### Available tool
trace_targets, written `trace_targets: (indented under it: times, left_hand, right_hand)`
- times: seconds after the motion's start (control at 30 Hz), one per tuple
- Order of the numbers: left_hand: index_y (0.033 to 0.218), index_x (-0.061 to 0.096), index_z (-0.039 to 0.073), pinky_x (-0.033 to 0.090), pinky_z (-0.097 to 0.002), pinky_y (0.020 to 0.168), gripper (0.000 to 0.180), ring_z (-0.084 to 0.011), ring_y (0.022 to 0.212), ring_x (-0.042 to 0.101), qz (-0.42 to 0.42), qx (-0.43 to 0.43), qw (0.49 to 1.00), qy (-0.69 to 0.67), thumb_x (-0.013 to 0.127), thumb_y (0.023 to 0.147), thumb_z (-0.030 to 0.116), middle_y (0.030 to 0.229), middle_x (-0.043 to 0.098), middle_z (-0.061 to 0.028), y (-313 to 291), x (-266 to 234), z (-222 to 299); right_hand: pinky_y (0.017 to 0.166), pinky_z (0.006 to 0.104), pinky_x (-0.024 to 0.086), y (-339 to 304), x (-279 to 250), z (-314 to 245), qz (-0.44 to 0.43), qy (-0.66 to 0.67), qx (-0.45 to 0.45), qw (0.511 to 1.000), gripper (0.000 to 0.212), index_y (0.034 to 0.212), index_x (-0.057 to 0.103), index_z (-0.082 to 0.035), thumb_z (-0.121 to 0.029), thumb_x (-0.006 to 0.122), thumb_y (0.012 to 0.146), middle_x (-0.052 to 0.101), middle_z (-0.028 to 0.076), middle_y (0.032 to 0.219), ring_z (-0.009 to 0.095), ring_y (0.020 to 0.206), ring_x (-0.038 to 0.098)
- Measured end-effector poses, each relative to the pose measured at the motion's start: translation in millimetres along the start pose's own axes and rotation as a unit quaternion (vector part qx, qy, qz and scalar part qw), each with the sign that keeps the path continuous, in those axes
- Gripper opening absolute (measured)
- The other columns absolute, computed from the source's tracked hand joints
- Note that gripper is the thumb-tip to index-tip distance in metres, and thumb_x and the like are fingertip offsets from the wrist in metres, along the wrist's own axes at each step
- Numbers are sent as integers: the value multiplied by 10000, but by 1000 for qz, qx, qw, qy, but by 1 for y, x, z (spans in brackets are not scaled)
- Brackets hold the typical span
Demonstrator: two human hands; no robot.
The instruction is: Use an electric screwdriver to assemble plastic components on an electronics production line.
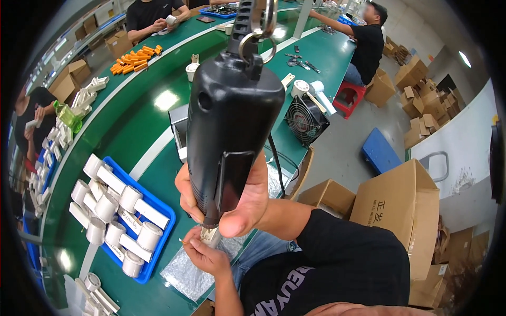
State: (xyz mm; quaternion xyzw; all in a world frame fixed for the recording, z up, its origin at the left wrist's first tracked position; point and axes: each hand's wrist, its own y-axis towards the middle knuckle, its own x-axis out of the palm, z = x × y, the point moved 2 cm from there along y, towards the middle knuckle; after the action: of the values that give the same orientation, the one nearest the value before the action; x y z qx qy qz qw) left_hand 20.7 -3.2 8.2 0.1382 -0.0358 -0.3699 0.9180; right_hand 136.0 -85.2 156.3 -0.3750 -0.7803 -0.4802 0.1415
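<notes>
A large black electric screwdriver (234,113) hangs upright from a metal ring and fills the middle of the view. Around its lower body my right hand (250,197) is closed, thumb in front and fingers behind. Just below, my left hand (206,258) grips a white plastic housing (211,235), mostly hidden by fingers and tool. The screwdriver's lower end is right over that housing; whether they touch is hard to see. A thin wire end pokes out beside my left fingers. Under the hands lies a sheet of bubble wrap (187,271).
At the left, a blue tray (167,210) holds several white hair-dryer-shaped housings (129,200). A black fan (305,120) stands beyond the screwdriver. Orange cylindrical parts (132,60) lie across the green table. Cardboard boxes (392,210) stand at the right. Other people sit around the table.
</notes>
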Motion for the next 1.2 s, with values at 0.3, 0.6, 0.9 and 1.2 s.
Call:
trace_targets:
  times: [0.3, 0.6, 0.9, 1.2]
  left_hand:
    - [954, 480, -36, 453, -326, 849, 252, -208, 913, 555, 0, 4, 1000, -4, 337, 1043, 152, 1035, 563, -167, 0, -1, 0]
    - [975, 493, -31, 451, -323, 855, 253, -204, 932, 554, 2, 4, 1000, -7, 338, 1041, 157, 1047, 569, -156, 0, -2, -3]
    - [978, 507, -33, 453, -325, 848, 261, -212, 923, 558, 6, 3, 1000, 14, 337, 1039, 155, 1038, 576, -152, 0, -2, -4]
    - [968, 506, -36, 453, -329, 860, 259, -216, 936, 559, 7, 7, 1000, 9, 340, 1039, 149, 1026, 574, -154, 0, -3, -5]
  right_hand:
    - [614, 287, 485, -3, -1, 1, 6, 19, -3, 1000, 897, 1463, 270, -272, -292, 831, 762, 536, 205, 1034, 191, 762, 599]
    - [617, 286, 471, -8, 6, 6, 10, 41, -2, 999, 857, 1443, 302, -238, -300, 824, 767, 527, 197, 1043, 184, 764, 593]
    - [624, 286, 470, -7, 8, 4, 28, 17, -26, 999, 802, 1402, 340, -187, -340, 812, 772, 521, 195, 1038, 181, 742, 588]
    - [592, 280, 463, -7, 9, 4, 32, 2, -27, 999, 739, 1347, 368, -129, -350, 798, 787, 532, 188, 1003, 177, 709, 584]
